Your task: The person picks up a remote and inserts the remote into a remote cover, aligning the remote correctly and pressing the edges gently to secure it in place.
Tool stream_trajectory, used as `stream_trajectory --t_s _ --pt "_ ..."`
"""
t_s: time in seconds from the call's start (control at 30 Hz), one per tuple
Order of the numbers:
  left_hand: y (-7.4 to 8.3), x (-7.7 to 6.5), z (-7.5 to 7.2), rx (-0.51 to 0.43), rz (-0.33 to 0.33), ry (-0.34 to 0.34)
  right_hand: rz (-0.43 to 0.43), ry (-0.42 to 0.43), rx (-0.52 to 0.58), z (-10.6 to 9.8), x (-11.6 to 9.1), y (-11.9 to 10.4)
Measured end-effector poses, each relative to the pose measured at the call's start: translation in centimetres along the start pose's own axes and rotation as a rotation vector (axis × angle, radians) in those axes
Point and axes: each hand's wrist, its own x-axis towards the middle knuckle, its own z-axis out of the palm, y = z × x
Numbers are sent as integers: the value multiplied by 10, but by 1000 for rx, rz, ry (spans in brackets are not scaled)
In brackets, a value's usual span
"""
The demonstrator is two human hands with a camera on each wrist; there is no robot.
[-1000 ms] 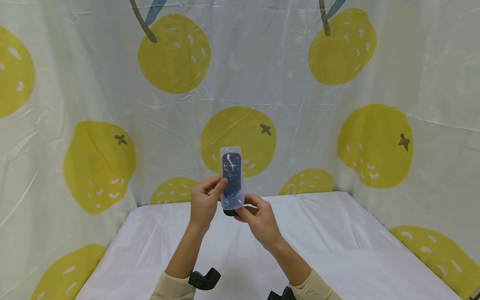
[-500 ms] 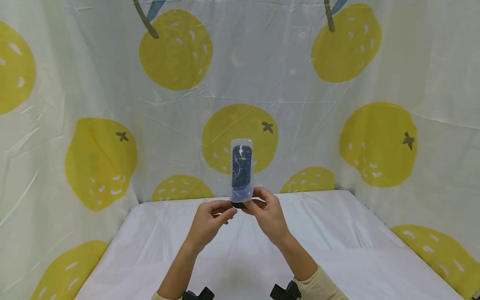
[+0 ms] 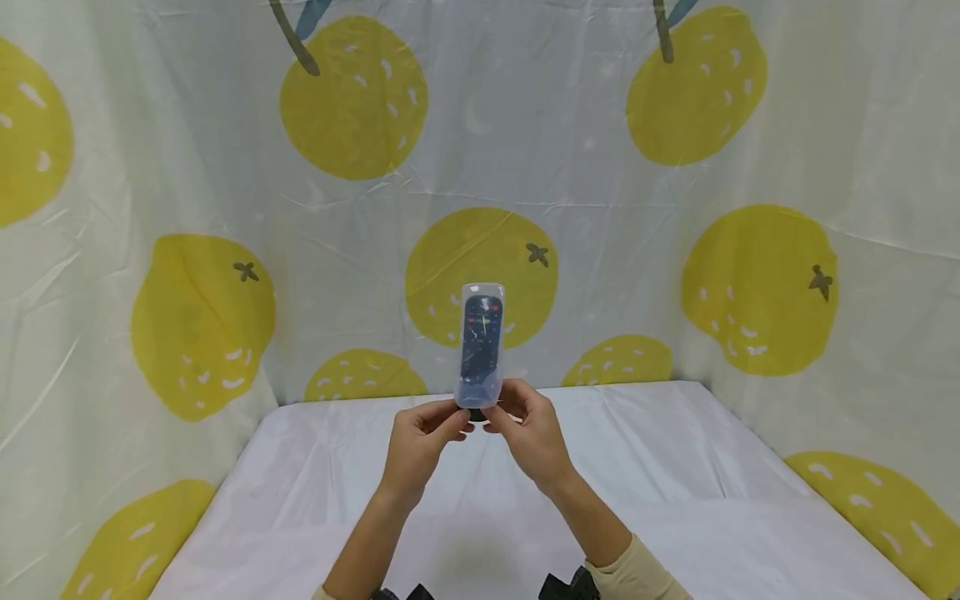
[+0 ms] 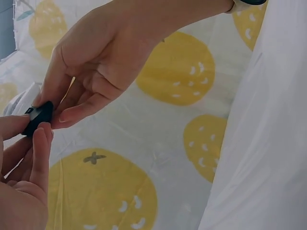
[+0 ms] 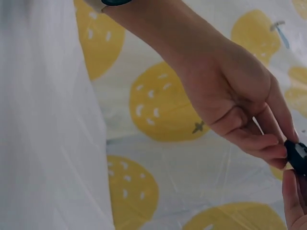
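Note:
A dark remote control with small coloured buttons stands nearly upright in a clear plastic sleeve, held above the white surface. Its bare black end sticks out below the sleeve. My left hand pinches the lower left of that end between thumb and fingers. On the opposite side my right hand grips the lower right corner. Up close in the left wrist view, fingertips of both hands meet at the black end. Only part of this end shows at the right wrist view's edge.
A white cloth-covered surface lies below the hands. Pale curtains printed with yellow fruit rise behind it and on both sides. Black camera mounts sit at the wrists, by beige sleeves.
The left hand has slid from the sleeve's side to the bottom end, coming off and taking hold there. The remote control has shifted slightly right; the right hand keeps its grip.

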Motion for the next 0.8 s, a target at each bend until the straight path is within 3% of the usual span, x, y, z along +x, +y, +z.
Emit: stream_trajectory --t_s 0.17,0.33,0.6,0.8 --pt "-1 0 3 -81 15 2 -11 -15 -40 -4 0 -2" --pt "-3 -1 4 -85 50 -10 -58 -34 -31 -13 -1 -5" --pt "-5 -3 8 -54 48 -43 -36 99 18 -22 3 -11" --pt "-8 -5 13 -38 68 -64 9 112 71 -20 3 -12"
